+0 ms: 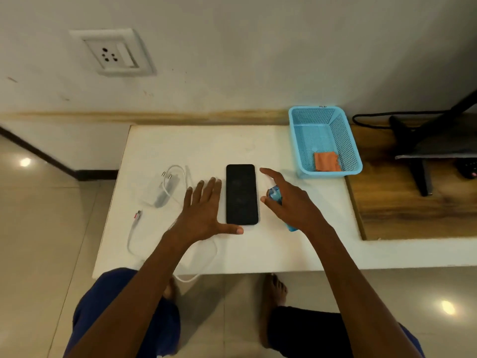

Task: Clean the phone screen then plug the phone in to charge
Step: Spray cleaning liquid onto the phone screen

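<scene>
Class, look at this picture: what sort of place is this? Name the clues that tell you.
Probably a room in a home: a wall socket above a tiled floor, and what looks like a TV stand on a wooden-topped unit.

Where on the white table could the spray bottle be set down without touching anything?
The white table is bare behind the phone, toward the wall and left of the blue basket, and along the front right edge. Charger, cable and left hand crowd the left.

My left hand (204, 210) lies flat, just left of the phone (241, 194). My right hand (289, 202) grips a blue spray bottle (275, 194) at its right.
</scene>
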Demonstrator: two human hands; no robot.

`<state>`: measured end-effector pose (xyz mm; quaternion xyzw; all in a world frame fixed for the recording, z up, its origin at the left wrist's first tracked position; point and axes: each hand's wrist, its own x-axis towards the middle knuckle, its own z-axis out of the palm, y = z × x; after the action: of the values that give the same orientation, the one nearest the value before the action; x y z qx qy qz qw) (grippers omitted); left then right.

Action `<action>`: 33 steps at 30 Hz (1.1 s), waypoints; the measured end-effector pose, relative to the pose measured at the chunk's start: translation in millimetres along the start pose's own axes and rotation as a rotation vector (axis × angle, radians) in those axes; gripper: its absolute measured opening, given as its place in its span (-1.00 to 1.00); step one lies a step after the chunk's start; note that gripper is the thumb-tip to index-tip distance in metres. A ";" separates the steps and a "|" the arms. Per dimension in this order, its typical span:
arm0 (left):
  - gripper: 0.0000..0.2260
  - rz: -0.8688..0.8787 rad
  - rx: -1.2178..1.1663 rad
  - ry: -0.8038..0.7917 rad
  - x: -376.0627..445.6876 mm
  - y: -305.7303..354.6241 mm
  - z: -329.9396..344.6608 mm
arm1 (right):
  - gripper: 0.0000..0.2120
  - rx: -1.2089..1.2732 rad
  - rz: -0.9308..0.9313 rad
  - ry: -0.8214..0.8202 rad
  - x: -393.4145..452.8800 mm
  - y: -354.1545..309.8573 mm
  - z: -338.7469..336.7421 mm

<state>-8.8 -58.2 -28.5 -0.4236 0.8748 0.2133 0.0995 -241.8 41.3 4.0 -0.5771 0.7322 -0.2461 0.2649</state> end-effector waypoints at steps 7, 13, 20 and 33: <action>0.12 0.043 0.063 -0.022 -2.0 -4.3 1.5 | -0.52 -0.074 -0.080 -0.076 -11.0 -8.4 15.5; 0.09 0.073 0.028 -0.082 3.5 -6.8 0.8 | -0.59 -0.170 -0.089 -0.036 -8.9 -9.7 20.4; 0.03 0.064 0.041 -0.095 2.0 -4.8 -3.1 | -0.61 -0.203 -0.064 -0.036 -7.6 -11.7 24.2; 0.07 0.053 0.023 -0.088 7.1 -7.0 -5.3 | -0.58 -0.134 -0.031 0.081 4.0 -15.9 14.8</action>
<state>-7.7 -69.5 -28.3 -0.3893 0.8829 0.2241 0.1372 -221.2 33.1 3.2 -0.5945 0.7481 -0.2236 0.1920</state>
